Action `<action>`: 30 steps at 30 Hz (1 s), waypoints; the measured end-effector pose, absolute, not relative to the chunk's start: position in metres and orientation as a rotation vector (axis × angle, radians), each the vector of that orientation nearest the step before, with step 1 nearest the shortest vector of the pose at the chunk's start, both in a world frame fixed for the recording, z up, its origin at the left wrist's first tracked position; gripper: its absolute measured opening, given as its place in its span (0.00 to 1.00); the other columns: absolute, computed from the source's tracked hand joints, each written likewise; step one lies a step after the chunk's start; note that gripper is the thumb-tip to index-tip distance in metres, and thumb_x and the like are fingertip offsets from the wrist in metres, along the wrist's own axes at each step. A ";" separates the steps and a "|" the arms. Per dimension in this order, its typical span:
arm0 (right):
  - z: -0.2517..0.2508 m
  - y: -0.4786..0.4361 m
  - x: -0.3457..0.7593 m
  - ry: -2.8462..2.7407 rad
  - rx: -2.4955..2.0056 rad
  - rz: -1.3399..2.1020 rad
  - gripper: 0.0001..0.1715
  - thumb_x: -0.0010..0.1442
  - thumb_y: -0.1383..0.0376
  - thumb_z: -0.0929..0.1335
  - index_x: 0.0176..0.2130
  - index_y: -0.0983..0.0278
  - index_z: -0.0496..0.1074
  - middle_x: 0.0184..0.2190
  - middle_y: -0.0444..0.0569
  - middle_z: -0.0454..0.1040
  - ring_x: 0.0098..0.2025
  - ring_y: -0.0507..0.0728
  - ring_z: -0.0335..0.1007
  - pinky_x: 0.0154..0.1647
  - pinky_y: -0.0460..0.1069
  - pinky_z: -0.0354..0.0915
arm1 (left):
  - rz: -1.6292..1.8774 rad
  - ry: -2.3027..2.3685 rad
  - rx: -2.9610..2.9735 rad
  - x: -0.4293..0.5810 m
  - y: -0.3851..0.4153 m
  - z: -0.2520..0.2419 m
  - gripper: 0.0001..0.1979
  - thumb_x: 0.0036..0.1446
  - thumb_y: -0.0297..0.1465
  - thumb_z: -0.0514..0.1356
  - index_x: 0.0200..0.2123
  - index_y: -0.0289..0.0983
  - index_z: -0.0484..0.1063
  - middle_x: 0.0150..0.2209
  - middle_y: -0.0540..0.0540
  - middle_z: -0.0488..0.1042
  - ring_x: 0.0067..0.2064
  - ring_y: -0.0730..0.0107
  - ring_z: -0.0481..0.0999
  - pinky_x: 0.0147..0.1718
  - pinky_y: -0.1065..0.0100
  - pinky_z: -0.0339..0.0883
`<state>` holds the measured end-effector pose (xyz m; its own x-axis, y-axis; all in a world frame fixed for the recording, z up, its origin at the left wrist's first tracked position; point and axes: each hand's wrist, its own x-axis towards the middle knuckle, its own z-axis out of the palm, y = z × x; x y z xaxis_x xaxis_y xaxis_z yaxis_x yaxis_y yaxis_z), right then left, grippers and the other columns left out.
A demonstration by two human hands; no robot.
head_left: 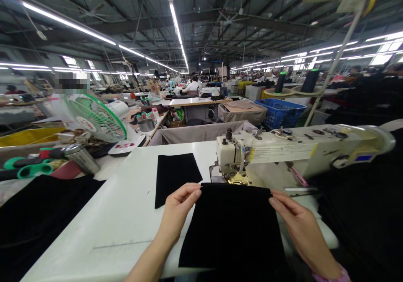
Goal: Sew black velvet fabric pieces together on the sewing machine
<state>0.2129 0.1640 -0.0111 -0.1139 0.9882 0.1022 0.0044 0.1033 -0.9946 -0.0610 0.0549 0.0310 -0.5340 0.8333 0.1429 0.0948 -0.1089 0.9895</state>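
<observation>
We pinched the black fabric piece (233, 227) at its two far corners, our left hand (179, 208) closed on one corner and our right hand (299, 223) on the other, fingertips pressed to the cloth. The piece lay flat on the white table (126, 215), its far edge touching the foot of the sewing machine (283, 150) just beyond the grip. A second black piece (174, 175) lay just left of our left hand. Far beyond the grip stood a blue crate (278, 112) (we could not tell its contents), and beside it a cloth-sided bin (242, 114) held flat brown sheets. Up and to the left, a steel pot (146, 125) stood near a green fan (94, 116). A paper strip (281, 152) ran along the machine's arm, its writing too small to read.
</observation>
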 end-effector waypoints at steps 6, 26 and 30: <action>-0.019 0.161 0.207 -1.134 -1.100 1.263 0.28 0.38 0.45 0.80 0.34 0.60 0.84 0.45 0.55 0.82 0.52 0.69 0.75 0.60 0.60 0.67 | 1.853 1.620 0.827 -0.051 0.052 0.035 0.13 0.43 0.41 0.74 0.28 0.38 0.81 0.34 0.45 0.81 0.38 0.62 0.78 0.41 0.65 0.72; 0.009 0.153 0.199 -1.087 -0.957 1.309 0.18 0.41 0.53 0.80 0.30 0.60 0.81 0.35 0.49 0.81 0.39 0.60 0.76 0.45 0.52 0.72 | 1.989 1.527 0.636 -0.049 0.052 0.047 0.20 0.30 0.35 0.78 0.26 0.39 0.75 0.31 0.53 0.79 0.36 0.75 0.75 0.39 0.79 0.69; 0.024 0.152 0.193 -1.113 -0.891 1.332 0.14 0.44 0.56 0.79 0.29 0.61 0.80 0.33 0.48 0.80 0.37 0.58 0.74 0.43 0.51 0.71 | 2.017 1.539 0.510 -0.053 0.055 0.050 0.23 0.20 0.34 0.79 0.23 0.40 0.75 0.29 0.55 0.78 0.36 0.78 0.75 0.40 0.84 0.69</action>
<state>0.1926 0.1519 0.0236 -0.0852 0.9911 0.1027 -0.2768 0.0754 -0.9580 -0.0535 0.0550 0.0502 -0.7786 0.6268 -0.0288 -0.1932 -0.1957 0.9614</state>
